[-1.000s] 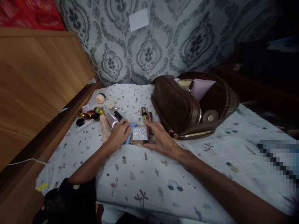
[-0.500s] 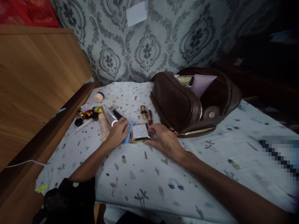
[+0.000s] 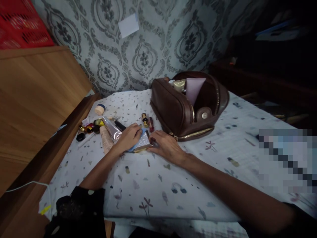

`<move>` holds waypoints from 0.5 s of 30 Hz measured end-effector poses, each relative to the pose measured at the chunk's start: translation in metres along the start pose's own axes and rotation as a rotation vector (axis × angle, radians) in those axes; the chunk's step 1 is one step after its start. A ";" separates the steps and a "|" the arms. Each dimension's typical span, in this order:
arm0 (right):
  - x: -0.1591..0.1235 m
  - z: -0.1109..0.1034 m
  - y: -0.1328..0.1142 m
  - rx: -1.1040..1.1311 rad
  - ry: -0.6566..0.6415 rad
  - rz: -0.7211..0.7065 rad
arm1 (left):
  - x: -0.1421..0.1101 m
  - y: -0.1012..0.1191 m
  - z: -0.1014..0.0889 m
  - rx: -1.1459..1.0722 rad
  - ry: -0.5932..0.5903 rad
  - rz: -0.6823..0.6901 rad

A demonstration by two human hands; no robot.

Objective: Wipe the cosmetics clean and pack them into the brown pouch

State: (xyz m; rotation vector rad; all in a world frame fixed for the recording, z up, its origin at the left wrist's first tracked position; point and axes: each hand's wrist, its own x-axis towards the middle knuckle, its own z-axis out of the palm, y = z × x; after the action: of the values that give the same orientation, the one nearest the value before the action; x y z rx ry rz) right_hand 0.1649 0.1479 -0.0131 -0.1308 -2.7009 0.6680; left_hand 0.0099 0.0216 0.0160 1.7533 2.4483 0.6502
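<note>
A square makeup compact (image 3: 143,142) with a silver glitter lid and gold edges is between my hands, low over the cloth-covered table. My left hand (image 3: 129,137) presses a blue cloth (image 3: 135,145) against the compact's left side and lid. The fingers of my right hand (image 3: 165,147) close on the compact's right edge. Just beyond lie a gold-and-black lipstick (image 3: 144,120) and a dark red lip tube (image 3: 151,124). Left of my left hand are a silver tube (image 3: 111,128) and a beige tube (image 3: 106,138), partly covered by the hand.
An open brown leather bag (image 3: 173,109) stands at the right, with a pink tube (image 3: 194,89) inside. Several small cosmetics lie at the left, and a round jar (image 3: 100,109) sits behind them. A wooden cabinet (image 3: 42,96) borders the left side; a white cable (image 3: 32,182) crosses its lower edge.
My left hand and the blue cloth have moved further over the compact's lid, covering its left part. The compact appears turned slightly. The whole view has shifted.
</note>
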 end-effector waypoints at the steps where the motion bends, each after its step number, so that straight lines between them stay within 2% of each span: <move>1: 0.000 -0.001 -0.001 -0.006 -0.004 0.003 | 0.003 0.001 0.002 -0.021 -0.009 0.009; 6: 0.001 -0.003 -0.004 -0.004 -0.054 0.046 | 0.010 -0.003 0.010 -0.180 0.004 0.026; 11: 0.002 -0.001 -0.001 0.022 -0.056 0.092 | 0.007 -0.006 0.017 -0.334 0.123 -0.076; 15: 0.003 0.003 0.005 0.077 -0.054 0.023 | 0.003 -0.003 0.019 -0.440 0.197 -0.145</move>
State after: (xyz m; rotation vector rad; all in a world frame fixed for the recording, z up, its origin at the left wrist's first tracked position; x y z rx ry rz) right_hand 0.1606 0.1519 -0.0173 -0.1260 -2.7239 0.7915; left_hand 0.0117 0.0297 -0.0020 1.3866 2.2798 1.2794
